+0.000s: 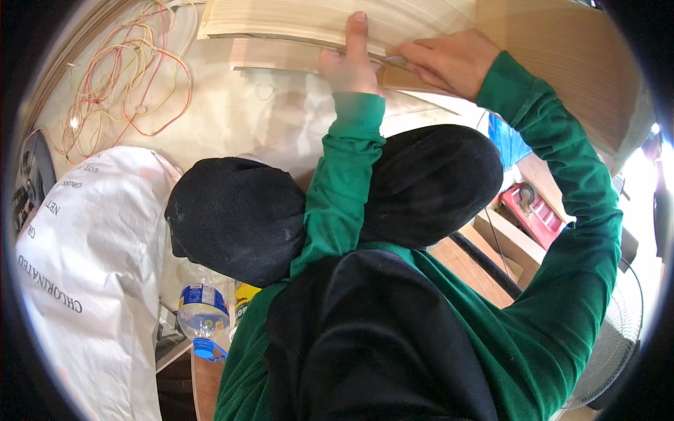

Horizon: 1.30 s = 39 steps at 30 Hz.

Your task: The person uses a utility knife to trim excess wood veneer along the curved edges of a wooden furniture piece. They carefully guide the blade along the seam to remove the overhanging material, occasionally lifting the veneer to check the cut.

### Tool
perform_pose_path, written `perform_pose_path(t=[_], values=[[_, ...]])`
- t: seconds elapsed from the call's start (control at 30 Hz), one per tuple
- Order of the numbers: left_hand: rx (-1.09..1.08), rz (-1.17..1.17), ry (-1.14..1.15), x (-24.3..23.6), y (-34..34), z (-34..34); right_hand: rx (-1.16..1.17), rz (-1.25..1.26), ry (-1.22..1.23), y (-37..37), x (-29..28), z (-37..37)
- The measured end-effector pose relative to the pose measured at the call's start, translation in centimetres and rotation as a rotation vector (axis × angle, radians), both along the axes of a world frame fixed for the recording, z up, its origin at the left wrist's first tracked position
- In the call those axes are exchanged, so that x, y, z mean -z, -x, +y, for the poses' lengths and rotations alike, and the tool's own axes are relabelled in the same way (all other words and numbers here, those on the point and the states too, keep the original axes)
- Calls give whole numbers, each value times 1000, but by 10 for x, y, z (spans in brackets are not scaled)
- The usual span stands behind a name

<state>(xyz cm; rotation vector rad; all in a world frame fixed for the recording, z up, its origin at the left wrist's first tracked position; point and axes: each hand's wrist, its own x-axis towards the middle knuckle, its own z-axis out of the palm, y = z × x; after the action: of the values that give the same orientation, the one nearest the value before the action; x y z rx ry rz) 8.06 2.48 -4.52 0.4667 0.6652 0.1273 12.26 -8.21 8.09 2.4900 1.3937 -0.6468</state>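
- Wooden board (pixel 281 19): at the top, above the knees, its near edge over a paler strip of wood (pixel 274 56).
- Left hand (pixel 353 63): grasping board's edge, thumb on top.
- Right hand (pixel 453 64): fingers curled round a thin grey piece (pixel 396 61) at that edge; kind unclear.
- Tangled wires (pixel 140 77) lie left.

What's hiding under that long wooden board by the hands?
A pinkish wooden piece peeks out past the near edge of the board, left of the left hand. The board covers anything farther under, so I can't tell more.
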Motion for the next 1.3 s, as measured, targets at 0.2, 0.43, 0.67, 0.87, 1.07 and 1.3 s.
perform_pose_path(t=[0.2,0.43,0.67,0.87,1.07,1.3], values=[[-53,-45,23,0,0,-2,-7,-21,-27,0,5,-6],[-55,-36,24,-4,0,0,-16,-27,5,0,3,-4],[-32,-51,49,-7,1,0,-13,-39,-9,3,7,-7],[-47,-49,41,-4,0,0,7,-34,95,2,7,-1],[-57,-48,37,-5,-1,-1,33,-46,132,5,6,3],[-60,-37,43,-5,-1,0,-1,-41,-44,4,8,-6]])
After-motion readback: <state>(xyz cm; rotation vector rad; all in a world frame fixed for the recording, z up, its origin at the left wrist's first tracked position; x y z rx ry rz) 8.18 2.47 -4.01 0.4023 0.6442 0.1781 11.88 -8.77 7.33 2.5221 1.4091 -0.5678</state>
